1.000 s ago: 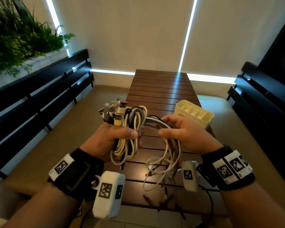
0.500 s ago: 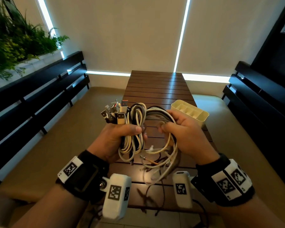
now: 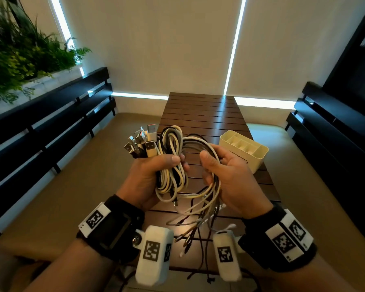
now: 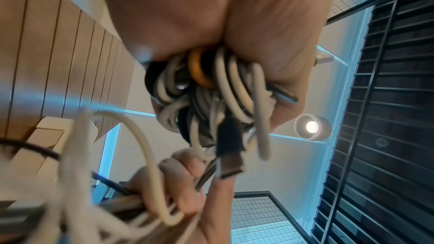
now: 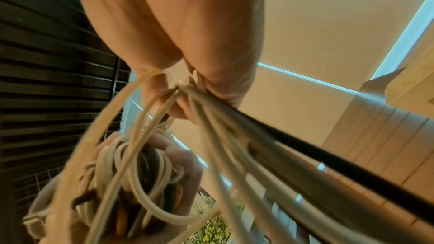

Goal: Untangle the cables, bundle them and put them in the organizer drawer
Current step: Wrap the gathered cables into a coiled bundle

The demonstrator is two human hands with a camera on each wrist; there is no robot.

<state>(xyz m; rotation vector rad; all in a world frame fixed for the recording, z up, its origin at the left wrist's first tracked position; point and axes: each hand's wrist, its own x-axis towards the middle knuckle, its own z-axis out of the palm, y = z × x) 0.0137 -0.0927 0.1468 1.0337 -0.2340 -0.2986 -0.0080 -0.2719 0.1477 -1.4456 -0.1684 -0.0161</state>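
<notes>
A thick coil of white, black and orange cables [image 3: 172,163] [image 4: 211,90] [image 5: 140,166] is held above the table's near end. My left hand [image 3: 150,175] grips the coil with its USB plugs [image 3: 141,142] sticking up. My right hand [image 3: 223,175] holds the looser strands [image 3: 209,186] [image 5: 211,118] beside it, fingers curled round them. Loose cable ends [image 3: 196,226] hang down toward the table. The cream organizer drawer [image 3: 243,149] with dividers stands on the table just behind my right hand.
The dark slatted wooden table [image 3: 202,110] runs away from me. Black benches line the left [image 3: 51,114] and right [image 3: 329,127]. Green plants [image 3: 19,51] sit at the upper left. A ceiling lamp [image 4: 312,127] shows in the left wrist view.
Both hands with the cables have drawn a little closer to me and lower. The right hand has slid along the loose strands, forming a wider loop beside the coil.
</notes>
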